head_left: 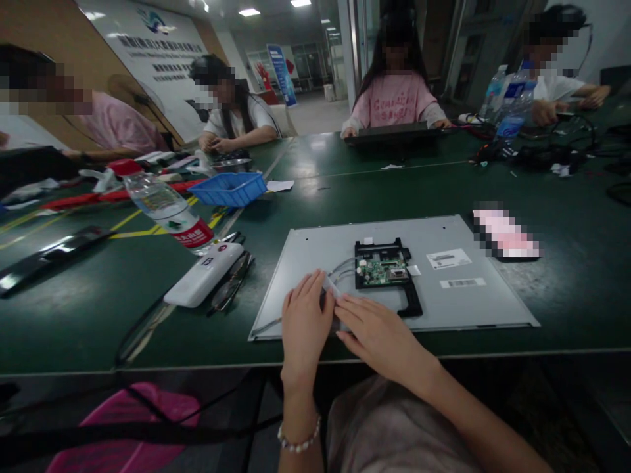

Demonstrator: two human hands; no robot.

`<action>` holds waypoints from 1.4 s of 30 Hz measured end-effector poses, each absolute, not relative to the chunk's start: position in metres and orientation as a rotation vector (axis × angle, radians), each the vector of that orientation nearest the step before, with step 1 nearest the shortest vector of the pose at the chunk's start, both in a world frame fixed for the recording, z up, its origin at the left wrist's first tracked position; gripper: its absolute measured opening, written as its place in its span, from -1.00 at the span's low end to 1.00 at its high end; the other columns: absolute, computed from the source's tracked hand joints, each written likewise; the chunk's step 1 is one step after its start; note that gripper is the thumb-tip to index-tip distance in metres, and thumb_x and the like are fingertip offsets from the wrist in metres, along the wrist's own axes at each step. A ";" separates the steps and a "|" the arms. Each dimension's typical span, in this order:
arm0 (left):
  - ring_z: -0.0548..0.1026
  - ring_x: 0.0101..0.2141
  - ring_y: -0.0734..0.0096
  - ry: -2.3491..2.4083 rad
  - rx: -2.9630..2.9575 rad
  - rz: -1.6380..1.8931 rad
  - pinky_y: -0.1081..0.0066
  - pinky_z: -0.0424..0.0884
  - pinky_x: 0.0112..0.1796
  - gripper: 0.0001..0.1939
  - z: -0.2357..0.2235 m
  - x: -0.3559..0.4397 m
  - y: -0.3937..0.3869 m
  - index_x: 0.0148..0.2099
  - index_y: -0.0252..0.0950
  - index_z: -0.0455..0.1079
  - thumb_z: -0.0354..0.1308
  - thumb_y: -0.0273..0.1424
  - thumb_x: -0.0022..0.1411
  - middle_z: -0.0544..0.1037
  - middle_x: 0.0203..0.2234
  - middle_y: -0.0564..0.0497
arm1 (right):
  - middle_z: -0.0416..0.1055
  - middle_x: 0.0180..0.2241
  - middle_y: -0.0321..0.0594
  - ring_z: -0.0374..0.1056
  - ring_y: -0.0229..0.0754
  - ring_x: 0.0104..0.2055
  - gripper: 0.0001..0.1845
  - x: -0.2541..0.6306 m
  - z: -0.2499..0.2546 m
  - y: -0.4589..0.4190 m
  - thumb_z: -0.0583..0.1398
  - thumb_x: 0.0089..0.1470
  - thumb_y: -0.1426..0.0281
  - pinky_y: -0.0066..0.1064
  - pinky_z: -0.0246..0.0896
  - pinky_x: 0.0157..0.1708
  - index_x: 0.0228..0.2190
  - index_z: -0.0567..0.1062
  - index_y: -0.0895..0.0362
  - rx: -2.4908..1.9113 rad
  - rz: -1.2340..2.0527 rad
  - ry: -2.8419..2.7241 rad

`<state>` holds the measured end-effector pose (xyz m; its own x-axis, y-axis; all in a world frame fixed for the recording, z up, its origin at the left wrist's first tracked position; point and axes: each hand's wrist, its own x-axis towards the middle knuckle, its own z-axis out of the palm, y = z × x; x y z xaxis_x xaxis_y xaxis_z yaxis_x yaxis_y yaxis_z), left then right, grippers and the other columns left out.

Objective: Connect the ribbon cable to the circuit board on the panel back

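A grey flat display panel (473,246) lies on the green table with its back facing up. On it sits a black bracket (411,299) framing a green circuit board (382,270), and thin grey cables run left from the board. At the panel's near left part, both hands meet at a pale, shiny strip (331,285). My left hand (305,322) has its fingers together, with the strip between index finger and thumb. My right hand (377,332) comes from the right, its fingertips closed at the strip's near end. The strip's lower part is hidden by the fingers.
Left of the panel are a white power bank (204,276), glasses (231,282) and a water bottle (170,210). A blue tray (229,189) stands farther back. A phone (507,231) lies at the right. Several people sit around the table; a pink basket (133,427) is below its edge.
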<state>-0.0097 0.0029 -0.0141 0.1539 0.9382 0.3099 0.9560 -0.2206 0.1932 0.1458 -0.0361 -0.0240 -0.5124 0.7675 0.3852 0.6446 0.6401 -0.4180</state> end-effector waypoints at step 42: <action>0.39 -0.06 0.31 -1.491 -2.680 -0.987 0.24 0.34 0.00 -0.72 -0.006 -0.010 -0.016 0.00 -0.24 0.35 -0.05 -0.52 0.31 0.45 -0.11 -0.07 | 0.37 0.08 -0.02 0.26 -0.11 0.14 -0.63 0.154 -0.014 -0.043 0.03 0.19 0.48 -0.20 0.18 0.17 0.02 0.40 0.24 -1.078 0.344 -2.084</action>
<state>-0.0096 -0.0162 -0.0062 0.3854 0.7931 0.4716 0.7441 -0.5694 0.3495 0.1544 -0.0430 -0.0138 -0.3623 0.7874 0.4987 0.5855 0.6086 -0.5356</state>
